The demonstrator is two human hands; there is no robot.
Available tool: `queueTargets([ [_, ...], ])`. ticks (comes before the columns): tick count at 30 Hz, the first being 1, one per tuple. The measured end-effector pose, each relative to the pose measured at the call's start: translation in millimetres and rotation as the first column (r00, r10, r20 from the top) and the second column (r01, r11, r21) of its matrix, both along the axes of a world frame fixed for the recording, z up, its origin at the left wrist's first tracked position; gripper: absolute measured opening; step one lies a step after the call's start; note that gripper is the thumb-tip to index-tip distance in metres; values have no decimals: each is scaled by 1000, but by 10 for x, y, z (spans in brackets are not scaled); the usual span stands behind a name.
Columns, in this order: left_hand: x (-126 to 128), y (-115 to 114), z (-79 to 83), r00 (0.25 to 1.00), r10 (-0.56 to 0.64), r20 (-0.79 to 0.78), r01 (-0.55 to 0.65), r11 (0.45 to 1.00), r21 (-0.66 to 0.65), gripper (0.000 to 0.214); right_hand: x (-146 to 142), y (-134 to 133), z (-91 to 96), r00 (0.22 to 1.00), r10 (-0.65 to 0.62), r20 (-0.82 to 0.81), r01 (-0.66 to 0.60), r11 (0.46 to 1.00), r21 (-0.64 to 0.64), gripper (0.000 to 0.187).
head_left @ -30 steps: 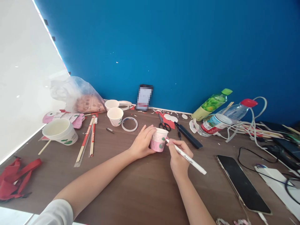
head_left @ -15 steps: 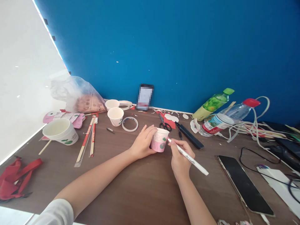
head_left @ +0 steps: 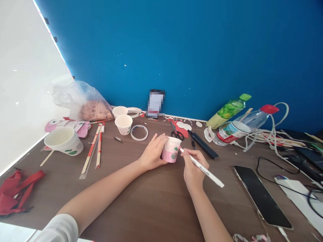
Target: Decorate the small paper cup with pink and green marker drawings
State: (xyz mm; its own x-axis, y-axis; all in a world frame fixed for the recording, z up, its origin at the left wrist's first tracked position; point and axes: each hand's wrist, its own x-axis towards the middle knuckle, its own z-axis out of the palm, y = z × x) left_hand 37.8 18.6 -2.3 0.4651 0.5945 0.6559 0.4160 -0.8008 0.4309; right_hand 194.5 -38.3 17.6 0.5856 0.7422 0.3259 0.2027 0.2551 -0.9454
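Note:
My left hand [head_left: 152,154] is wrapped round a small paper cup [head_left: 171,150] that stands upright on the brown table [head_left: 151,201]. The cup is partly painted pink, with green spots showing on its side. My right hand [head_left: 193,167] grips a white acrylic marker [head_left: 204,168] like a pen. The marker's tip touches the right side of the cup near its rim.
Behind the cup lie black scissors [head_left: 177,133], a tape ring [head_left: 139,132], two empty cups [head_left: 123,124] and wrapped chopsticks [head_left: 95,148]. A cup stack [head_left: 63,140] and a plastic bag [head_left: 83,102] sit left. Two bottles [head_left: 236,129], cables and a phone [head_left: 261,196] lie right.
Both hands, the cup and the marker stay almost where they were; only the view shifts slightly.

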Motion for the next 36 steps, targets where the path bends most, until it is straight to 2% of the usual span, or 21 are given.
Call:
queueTargets([
  [4, 1, 1, -1, 1000, 8, -7, -8, 1000, -11, 85, 2, -11, 2, 999, 52, 12, -52, 997, 48, 12],
  [10, 2, 7, -30, 1000, 12, 8, -12, 1000, -2, 87, -84, -67, 183, 983, 139, 121, -142, 990, 15, 9],
  [14, 2, 3, -30, 1000, 16, 6, -16, 1000, 12, 86, -117, -85, 246, 979, 137, 149, -142, 990, 19, 7],
  [36, 0, 3, -21, 1000, 11, -4, -11, 1000, -20, 86, -93, -65, 188, 986, 119, 119, -119, 993, -6, 10],
])
